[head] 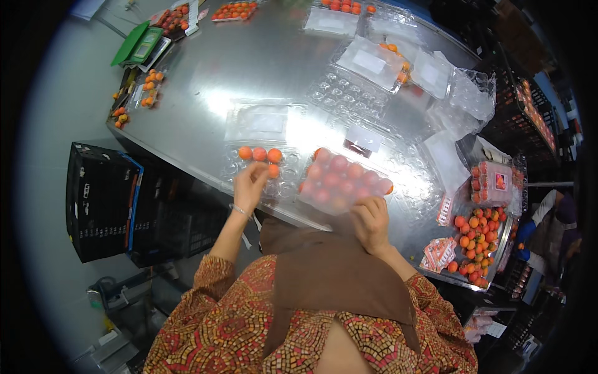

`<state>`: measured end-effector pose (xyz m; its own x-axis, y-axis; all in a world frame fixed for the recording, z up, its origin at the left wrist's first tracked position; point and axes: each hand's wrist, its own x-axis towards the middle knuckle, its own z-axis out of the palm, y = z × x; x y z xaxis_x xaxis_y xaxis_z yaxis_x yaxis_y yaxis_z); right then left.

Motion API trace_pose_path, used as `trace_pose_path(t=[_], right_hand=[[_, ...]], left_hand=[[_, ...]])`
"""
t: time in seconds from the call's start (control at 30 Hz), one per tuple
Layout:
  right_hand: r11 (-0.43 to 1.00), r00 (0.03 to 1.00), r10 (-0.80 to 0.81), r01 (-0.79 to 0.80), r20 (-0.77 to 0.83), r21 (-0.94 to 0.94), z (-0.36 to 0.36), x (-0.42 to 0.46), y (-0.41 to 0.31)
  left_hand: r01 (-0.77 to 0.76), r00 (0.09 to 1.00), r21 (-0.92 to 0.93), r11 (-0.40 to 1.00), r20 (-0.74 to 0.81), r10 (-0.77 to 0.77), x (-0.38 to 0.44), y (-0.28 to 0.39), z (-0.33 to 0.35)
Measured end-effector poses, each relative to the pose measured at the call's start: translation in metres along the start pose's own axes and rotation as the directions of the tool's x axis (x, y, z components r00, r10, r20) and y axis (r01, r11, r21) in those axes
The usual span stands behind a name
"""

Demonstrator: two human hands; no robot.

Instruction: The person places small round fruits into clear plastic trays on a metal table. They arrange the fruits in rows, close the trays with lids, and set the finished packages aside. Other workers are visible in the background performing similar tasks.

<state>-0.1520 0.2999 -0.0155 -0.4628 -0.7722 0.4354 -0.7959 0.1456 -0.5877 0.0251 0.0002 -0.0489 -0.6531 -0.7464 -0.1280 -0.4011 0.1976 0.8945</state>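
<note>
My left hand (249,186) is over a clear plastic clamshell tray (285,180) with moulded cups, its fingertips close to an orange-red tomato (274,171). Whether those fingers grip anything I cannot tell. Three more tomatoes (259,153) sit in the tray's far row, and its lid (259,122) lies folded back beyond. To the right, a frosted translucent sheet (336,187) covers another tray of tomatoes, some showing at its edges. My right hand (372,222) pinches the near right corner of this sheet. Behind it lies an open lid with a white label (363,138).
Clear clamshells (373,63) and white sheets (444,156) cover the steel table's (196,93) right side. Loose tomatoes (479,243), printed labels (439,255) and a closed pack (493,183) are at the right corner. A green scale (140,44) stands far left; black crates (100,201) stand below.
</note>
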Motion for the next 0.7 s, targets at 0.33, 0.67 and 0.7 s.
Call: trace_pose_path(t=[0.33,0.67,0.7], right_hand=[[0.801,0.824,0.557,-0.499,-0.103,0.33,-0.026,0.111,0.095],[0.949,0.941,0.224,-0.27,-0.252,-0.164,-0.016,0.107,0.1],[0.953,0.943,0.229,-0.267,-0.242,-0.141,-0.016,0.105,0.094]], left_hand=[[-0.576,0.809,0.49,0.654,0.455,0.372,0.084,0.003,-0.021],[-0.607,0.789,0.475,0.637,0.451,0.417,0.082,0.001,-0.018],[-0.601,0.796,0.47,0.647,0.428,0.429,0.081,-0.001,-0.017]])
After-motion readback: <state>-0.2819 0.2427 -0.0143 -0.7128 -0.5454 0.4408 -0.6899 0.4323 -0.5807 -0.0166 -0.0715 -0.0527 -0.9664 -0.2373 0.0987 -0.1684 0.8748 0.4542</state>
